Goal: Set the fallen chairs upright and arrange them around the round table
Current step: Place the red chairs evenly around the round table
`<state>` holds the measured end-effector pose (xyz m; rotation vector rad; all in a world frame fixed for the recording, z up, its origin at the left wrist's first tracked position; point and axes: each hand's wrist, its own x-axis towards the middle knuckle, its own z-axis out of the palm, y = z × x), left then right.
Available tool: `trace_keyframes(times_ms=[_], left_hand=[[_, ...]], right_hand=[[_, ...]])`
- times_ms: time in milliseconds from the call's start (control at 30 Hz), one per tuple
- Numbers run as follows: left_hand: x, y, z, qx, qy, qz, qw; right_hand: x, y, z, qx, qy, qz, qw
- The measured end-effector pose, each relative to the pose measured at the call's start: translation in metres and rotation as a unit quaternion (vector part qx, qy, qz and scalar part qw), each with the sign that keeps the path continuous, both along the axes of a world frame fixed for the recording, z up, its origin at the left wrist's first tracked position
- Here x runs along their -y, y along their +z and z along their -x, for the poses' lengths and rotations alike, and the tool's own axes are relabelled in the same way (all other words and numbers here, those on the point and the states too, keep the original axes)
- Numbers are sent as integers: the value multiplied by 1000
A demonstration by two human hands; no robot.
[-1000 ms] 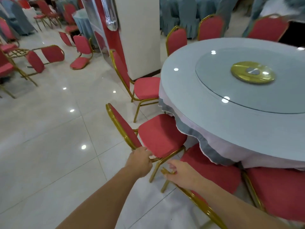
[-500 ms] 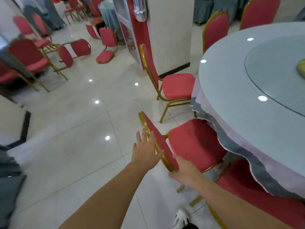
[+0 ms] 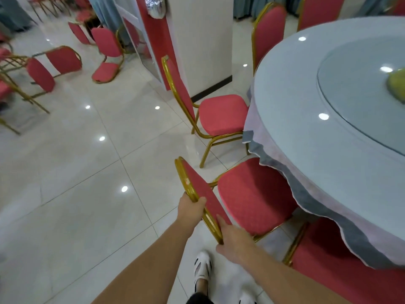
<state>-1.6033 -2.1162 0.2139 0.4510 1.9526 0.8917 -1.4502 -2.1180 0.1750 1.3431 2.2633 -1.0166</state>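
Fingers (image 3: 202, 200) round backrest (image 3: 200, 187) of upright chair (image 3: 252, 194)

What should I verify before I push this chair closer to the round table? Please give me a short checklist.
1. Left hand grips the held chair at its backrest rail: ok.
2. Right hand holds the same rail lower down: ok.
3. Held chair upright, seat facing the round table: ok.
4. All its legs on the floor: cannot tell, the seat hides them.
5. Space to the neighbour chair: ok, they are apart.
6. Fallen chair at far left set upright: not ok, it lies on its side.
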Motion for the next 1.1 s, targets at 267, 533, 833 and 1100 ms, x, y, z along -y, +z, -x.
trace_keyframes(times_ms=[267, 533, 833, 1100], left_hand=[[-86, 0, 73, 19, -52, -11, 998], [-170, -5, 134, 59, -95, -10, 994], [-185, -16, 142, 20, -152, -16, 988], [-101, -65, 78, 160, 22, 35, 986]], right_hand=[[-73, 4, 71, -37, -95, 54, 993], [-144, -2, 125, -46, -133, 28, 990], [-175, -15, 123, -64, -148, 39, 986], [-143, -24, 10, -31, -256, 36, 965]])
